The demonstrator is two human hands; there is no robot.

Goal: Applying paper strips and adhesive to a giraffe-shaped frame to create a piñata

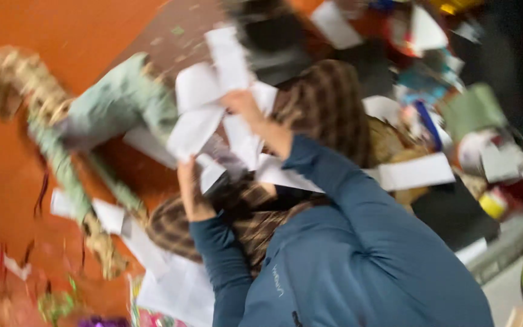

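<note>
The picture is blurred and tilted. My right hand, in a blue sleeve, is raised and grips a bunch of white paper sheets. My left hand is lower and holds the bottom edge of the same bunch. Under my arms are my knees in brown checked cloth. More white sheets lie on the orange floor beside my legs.
A pale green and tan patterned figure or cloth lies on the floor to the left. A heap of mixed coloured items, paper and containers fills the upper right. Shiny scraps lie at the bottom left.
</note>
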